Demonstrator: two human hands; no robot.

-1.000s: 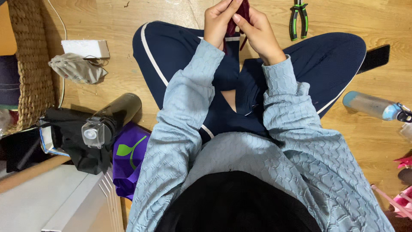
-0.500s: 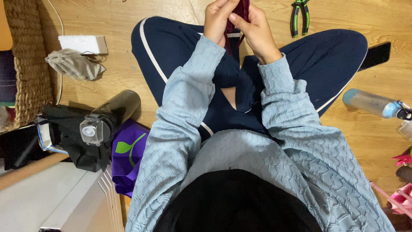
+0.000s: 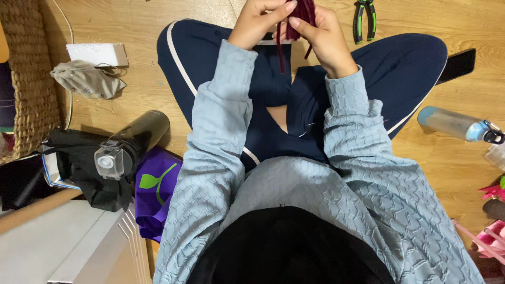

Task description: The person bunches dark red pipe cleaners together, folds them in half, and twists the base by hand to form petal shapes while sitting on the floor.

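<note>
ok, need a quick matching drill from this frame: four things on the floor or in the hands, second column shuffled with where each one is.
Things:
1. dark red strands
2. green-handled pliers
3. pale blue bottle
4. dark flask

Places:
A. lying on the wooden floor at the picture's right edge
B. lying at picture left, beside a purple bag
C. held between the left hand and right hand
D. on the floor beyond the knee, near the top edge

Pairs: 1-C, 2-D, 3-A, 4-B

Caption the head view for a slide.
Seated cross-legged on a wooden floor, left hand and right hand work dark red strands; pliers nearby.
</note>
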